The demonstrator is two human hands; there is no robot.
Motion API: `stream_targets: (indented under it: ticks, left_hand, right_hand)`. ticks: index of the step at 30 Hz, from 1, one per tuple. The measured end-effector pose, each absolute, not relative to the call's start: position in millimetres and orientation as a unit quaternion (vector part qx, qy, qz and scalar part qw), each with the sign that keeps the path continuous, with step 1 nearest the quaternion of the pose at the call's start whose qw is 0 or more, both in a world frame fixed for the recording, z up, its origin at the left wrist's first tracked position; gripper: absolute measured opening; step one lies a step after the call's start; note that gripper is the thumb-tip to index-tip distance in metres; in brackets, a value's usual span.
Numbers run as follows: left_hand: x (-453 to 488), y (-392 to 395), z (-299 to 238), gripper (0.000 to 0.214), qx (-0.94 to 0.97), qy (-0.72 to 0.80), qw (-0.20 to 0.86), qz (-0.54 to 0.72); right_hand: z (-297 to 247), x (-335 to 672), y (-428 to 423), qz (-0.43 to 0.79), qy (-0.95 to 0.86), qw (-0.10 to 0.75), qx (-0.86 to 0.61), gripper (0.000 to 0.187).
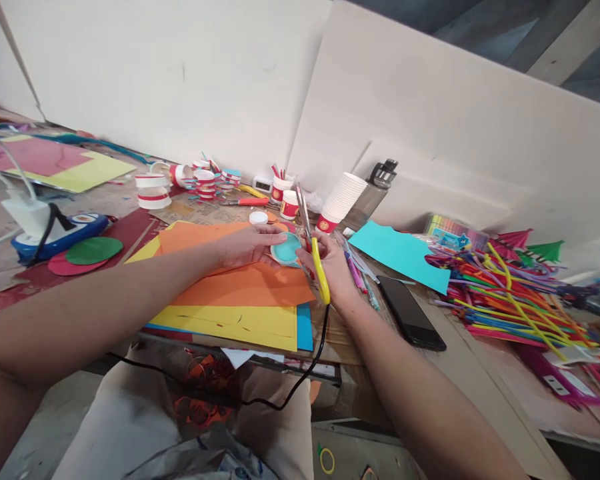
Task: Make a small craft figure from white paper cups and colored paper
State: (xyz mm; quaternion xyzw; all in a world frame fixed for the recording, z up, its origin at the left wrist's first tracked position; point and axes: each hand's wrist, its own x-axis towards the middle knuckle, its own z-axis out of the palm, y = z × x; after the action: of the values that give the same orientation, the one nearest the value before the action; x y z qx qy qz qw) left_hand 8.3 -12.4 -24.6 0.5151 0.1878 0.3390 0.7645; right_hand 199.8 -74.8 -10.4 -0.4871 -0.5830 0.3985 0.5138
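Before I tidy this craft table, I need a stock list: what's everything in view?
disc: one, teal, in left hand
scissors: one, yellow handles, in right hand
paper sheets: several, orange, yellow, blue, stacked under the hands
loose sheet: one, teal, right of cups
phone: one, black, beside right forearm
cups: one stack, white, by the wall
bottle: one, grey, beside cups
pipe cleaners: many, mixed colours, far right
power strip: one, blue, far left
left hand: holds disc
right hand: grips scissors

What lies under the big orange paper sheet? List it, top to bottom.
Under the orange sheet a yellow sheet sticks out, then a blue sheet edging out below that. How far they reach, and anything else beneath, is covered.
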Motion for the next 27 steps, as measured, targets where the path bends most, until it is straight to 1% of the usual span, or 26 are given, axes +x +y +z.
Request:
stream_targets:
  ticks: [9,11,16,18,24,27]
  left_hand:
    - [10,-16,-21,0.022,0.500,0.194,0.771,0.343]
    - [10,-17,-22,0.025,0.498,0.190,0.772,0.345]
    - [13,-21,-27,0.044,0.485,0.189,0.789,0.325]
    - [15,-22,-31,0.042,0.474,0.191,0.797,0.321]
    - [15,-24,-38,0.033,0.427,0.237,0.796,0.358]
    - [14,-28,-38,0.037,0.439,0.248,0.787,0.356]
  right_hand:
    - [-12,201,-74,0.393,-0.590,0.513,-0.484,0.050]
    - [-11,200,-75,0.395,-0.589,0.515,-0.481,0.051]
    - [-11,199,-76,0.401,-0.577,0.519,-0.487,0.051]
    - [-10,199,-78,0.404,-0.571,0.518,-0.492,0.050]
    - [-7,196,-81,0.391,-0.559,0.514,-0.520,0.046]
    - [-8,196,-82,0.406,-0.535,0.531,-0.516,0.043]
